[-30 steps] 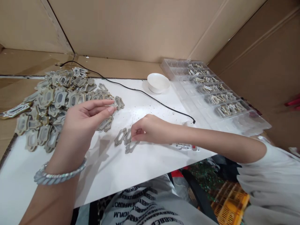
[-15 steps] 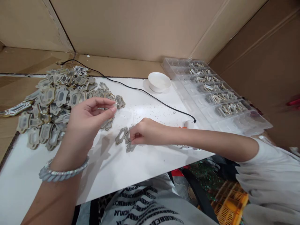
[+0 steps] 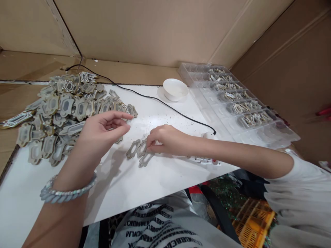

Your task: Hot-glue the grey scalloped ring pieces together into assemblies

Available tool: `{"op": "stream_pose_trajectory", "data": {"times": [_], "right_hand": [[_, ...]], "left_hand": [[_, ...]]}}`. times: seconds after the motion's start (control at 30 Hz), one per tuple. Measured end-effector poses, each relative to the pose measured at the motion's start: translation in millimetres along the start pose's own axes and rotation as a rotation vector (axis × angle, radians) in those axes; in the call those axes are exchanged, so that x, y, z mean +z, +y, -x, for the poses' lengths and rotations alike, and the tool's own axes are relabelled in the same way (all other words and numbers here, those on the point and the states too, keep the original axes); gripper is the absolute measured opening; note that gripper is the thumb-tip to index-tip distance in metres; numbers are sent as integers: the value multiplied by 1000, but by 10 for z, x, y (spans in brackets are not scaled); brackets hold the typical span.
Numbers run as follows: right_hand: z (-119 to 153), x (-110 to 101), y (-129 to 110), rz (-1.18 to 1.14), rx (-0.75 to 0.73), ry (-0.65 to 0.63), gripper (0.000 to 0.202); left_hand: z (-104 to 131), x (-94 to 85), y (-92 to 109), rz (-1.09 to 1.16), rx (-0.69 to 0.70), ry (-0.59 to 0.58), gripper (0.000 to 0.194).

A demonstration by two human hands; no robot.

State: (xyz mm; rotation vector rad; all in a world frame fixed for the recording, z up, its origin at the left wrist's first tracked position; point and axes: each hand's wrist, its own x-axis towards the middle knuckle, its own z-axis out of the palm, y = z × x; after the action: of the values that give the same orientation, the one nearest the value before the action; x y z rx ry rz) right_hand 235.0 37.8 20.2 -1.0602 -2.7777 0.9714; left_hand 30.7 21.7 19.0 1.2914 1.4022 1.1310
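A large heap of grey frame-shaped pieces (image 3: 66, 106) covers the left of the white board. My left hand (image 3: 104, 132) hovers at the heap's right edge, thumb and fingers apart, holding nothing. Near the board's middle lies a small group of the same pieces, one (image 3: 133, 149) at its left and another (image 3: 146, 159) at its front. Over the right side of this group is my right hand (image 3: 167, 139), its fingertips pinched together; a bit of grey piece shows beneath them, and what they grip is hidden.
A white bowl (image 3: 176, 90) stands at the back. A black cable (image 3: 144, 95) runs across the board. On the right sits a clear compartment tray (image 3: 207, 106) with small metal parts. White and red items (image 3: 204, 160) lie under my right forearm. Cardboard walls rise behind.
My right hand has shifted slightly right and up, uncovering more of the small group. My left hand has moved a little to the right, its fingers still apart.
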Motion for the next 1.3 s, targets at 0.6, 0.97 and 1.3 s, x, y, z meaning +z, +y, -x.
{"op": "stream_pose_trajectory", "data": {"times": [0.6,0.97,1.3], "right_hand": [[251,103,116,460,-402,60,29],[240,153,133,517,-450,36,30],[257,107,101,495,-408,9,32]], "left_hand": [[-24,-60,16,-293,-114,-202,27],[-45,-70,0,-395,-128,-247,37],[-38,-59,-22,-419,-204,-410,36]]}}
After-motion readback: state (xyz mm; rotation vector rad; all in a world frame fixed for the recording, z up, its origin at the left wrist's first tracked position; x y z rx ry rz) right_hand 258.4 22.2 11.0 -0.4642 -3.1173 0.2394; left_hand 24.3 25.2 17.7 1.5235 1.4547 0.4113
